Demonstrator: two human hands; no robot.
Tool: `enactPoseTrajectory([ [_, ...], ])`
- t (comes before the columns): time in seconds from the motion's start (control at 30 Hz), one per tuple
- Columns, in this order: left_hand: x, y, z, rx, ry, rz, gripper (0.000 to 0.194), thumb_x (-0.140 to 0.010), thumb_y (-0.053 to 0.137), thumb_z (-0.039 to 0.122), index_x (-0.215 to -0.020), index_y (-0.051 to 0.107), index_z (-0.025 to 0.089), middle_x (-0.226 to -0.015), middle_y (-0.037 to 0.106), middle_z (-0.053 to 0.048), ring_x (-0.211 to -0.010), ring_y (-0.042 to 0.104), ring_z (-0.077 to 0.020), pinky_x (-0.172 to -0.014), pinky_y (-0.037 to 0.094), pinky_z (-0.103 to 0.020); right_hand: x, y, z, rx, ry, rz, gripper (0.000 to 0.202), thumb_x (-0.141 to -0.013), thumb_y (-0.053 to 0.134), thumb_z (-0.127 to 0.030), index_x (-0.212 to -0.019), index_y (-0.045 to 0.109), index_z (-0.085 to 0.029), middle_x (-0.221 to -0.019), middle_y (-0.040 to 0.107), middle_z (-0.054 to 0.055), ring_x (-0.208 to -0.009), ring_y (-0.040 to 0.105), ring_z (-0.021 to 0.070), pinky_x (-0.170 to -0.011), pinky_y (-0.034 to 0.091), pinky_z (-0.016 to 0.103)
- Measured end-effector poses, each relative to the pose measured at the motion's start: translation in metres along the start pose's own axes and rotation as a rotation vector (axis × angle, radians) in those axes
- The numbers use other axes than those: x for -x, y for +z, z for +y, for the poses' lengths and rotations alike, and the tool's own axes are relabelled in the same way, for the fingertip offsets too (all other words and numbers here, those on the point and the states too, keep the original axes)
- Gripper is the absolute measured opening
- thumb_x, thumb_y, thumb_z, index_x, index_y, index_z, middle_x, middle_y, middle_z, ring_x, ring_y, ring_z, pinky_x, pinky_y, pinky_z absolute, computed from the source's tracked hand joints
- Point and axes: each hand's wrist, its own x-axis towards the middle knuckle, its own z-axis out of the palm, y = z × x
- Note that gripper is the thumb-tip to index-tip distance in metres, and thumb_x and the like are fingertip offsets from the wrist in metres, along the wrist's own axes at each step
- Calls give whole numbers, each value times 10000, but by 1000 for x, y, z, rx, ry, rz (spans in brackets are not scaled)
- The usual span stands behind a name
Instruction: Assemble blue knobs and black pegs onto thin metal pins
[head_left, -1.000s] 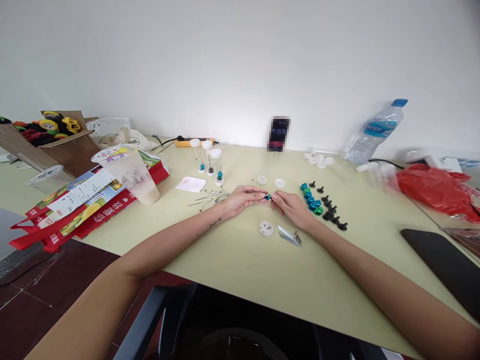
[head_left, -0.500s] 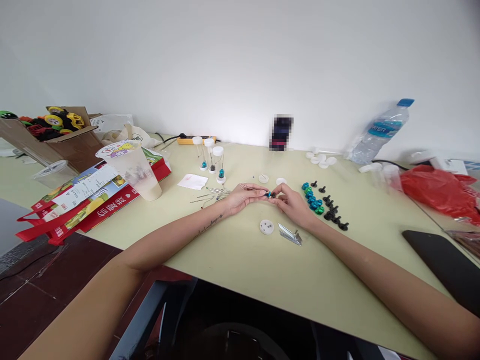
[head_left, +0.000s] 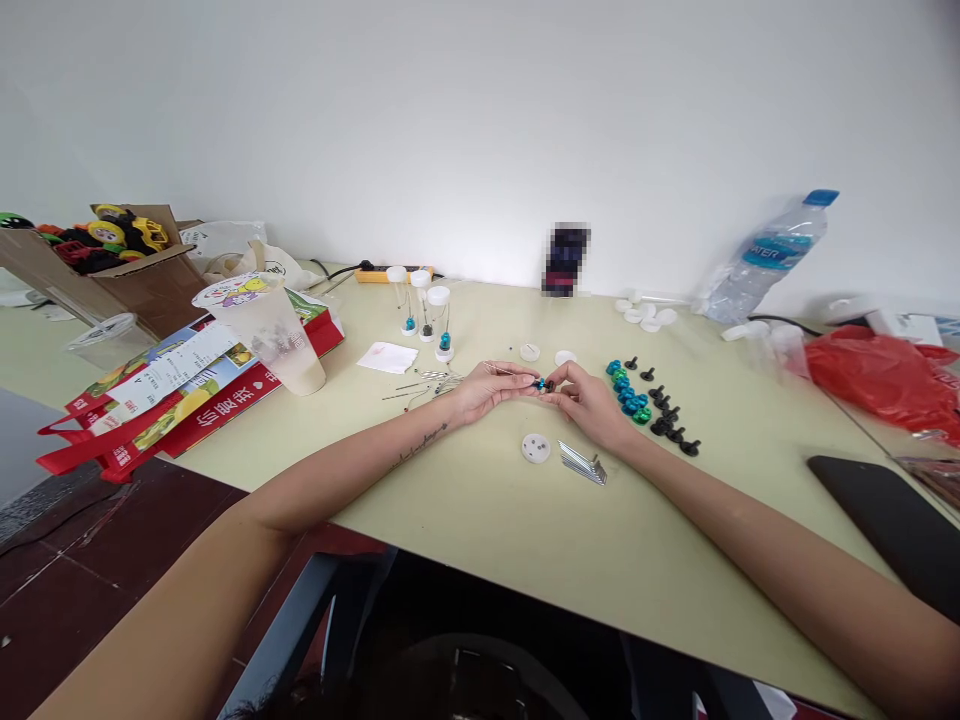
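Over the middle of the table my left hand (head_left: pixel 487 390) and my right hand (head_left: pixel 587 402) meet at the fingertips. Between them is a small blue metallic part with a black end (head_left: pixel 541 384), pinched from both sides; its exact kind is too small to tell. A thin wire-like piece (head_left: pixel 499 367) shows at my left fingers. Under my left wrist lie several thin metal pins (head_left: pixel 429 383). Right of my right hand stand rows of blue and green metallic parts (head_left: pixel 628 392) and black knob-like parts (head_left: pixel 664 408). Nearer me are a white round lid (head_left: pixel 535 448) holding tiny dark pieces and several L-shaped hex keys (head_left: pixel 583 462).
Three capped clear tubes (head_left: pixel 444 325) stand behind a white paper (head_left: pixel 387 357). At left are a plastic cup (head_left: pixel 274 335), a red bag (head_left: pixel 202 410) and a cardboard box (head_left: pixel 150 290). A water bottle (head_left: pixel 772 258), red plastic bag (head_left: pixel 881 385) and black phone-like slab (head_left: pixel 885 520) lie right.
The view has shifted slightly. Both hands keep their pinch on the small blue and black part, with hardly any movement over the table.
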Motion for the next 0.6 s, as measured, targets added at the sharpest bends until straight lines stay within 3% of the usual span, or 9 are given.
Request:
enactPoseTrajectory([
  [0.23,-1,0,0,13,-5,20,301,-651,800,218,-910,720,89,-887,729,-100,-884,690,-189,-990,461,-370,-1,0,3,-22,9,6,231,-857,520,-455,-857,492,-226,-632,578,-18,-497,498,141,-509,378,280],
  [0.47,-2,0,0,22,15,25,257,-644,800,202,-865,729,91,-890,725,-84,-860,682,-166,-1007,452,-384,1,-3,-4,65,22,-39,386,-944,367,-492,-752,548,-211,-513,516,-28,-497,503,141,-554,378,280],
  [0.6,-1,1,1,22,14,24,255,-644,799,195,-864,728,89,-861,726,-76,-855,683,-164,-1010,451,-382,0,-1,-1,19,12,-1,325,-918,425,-506,-858,545,-210,-693,617,4,-512,501,130,-545,386,279],
])
